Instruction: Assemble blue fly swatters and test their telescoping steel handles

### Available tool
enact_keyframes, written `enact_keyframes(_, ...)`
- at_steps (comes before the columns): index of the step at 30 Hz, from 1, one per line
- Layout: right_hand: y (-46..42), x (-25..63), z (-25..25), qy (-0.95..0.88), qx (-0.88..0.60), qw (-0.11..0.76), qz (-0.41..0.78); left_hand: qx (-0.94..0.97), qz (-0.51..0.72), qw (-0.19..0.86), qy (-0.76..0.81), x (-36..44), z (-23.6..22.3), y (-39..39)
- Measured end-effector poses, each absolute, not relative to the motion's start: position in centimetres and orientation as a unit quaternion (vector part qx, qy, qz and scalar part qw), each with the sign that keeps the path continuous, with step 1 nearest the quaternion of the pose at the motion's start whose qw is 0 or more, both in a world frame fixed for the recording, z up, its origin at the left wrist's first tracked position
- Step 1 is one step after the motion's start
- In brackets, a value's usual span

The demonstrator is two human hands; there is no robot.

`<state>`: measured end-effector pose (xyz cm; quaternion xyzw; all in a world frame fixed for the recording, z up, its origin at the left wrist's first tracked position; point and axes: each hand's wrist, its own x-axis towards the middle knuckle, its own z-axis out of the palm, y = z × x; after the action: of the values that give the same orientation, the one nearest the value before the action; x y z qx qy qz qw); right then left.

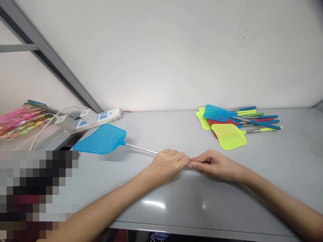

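A blue fly swatter (101,139) with a thin metal rod reaches from the left side of the table to the middle, its perforated head pointing left. Wrapped round the rod is my left hand (170,164), closed on it. Just to the right, my right hand (212,164) pinches the rod's end between thumb and fingers, close against the left. No coloured grip shows on this swatter; the part inside my hands is hidden. A pile of blue, yellow-green and red fly swatters (228,136) lies at the back right, handles pointing right.
A white power strip (111,116) with plugged-in white adapters (66,123) and cables lies at the back left. Past it are pink and yellow items in clear plastic (22,117). A grey metal frame post (58,57) slants at the left. The grey table (156,191) ends nearest me.
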<state>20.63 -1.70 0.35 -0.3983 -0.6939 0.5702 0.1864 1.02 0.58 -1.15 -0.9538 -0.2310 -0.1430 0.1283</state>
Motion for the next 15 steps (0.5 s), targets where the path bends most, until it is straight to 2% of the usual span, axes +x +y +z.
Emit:
enact_keyframes(5,-1.5,20.4,0.5,-0.705,-0.397,0.201,0.552,-0.955,-0.109,0.117,-0.251,0.9,-0.5,0.9)
enact_keyframes(15,-1.4,20.8,0.6,-0.717,-0.421,0.192,0.521,-0.956,-0.118,0.076,-0.260,-0.4,0.6,2.1)
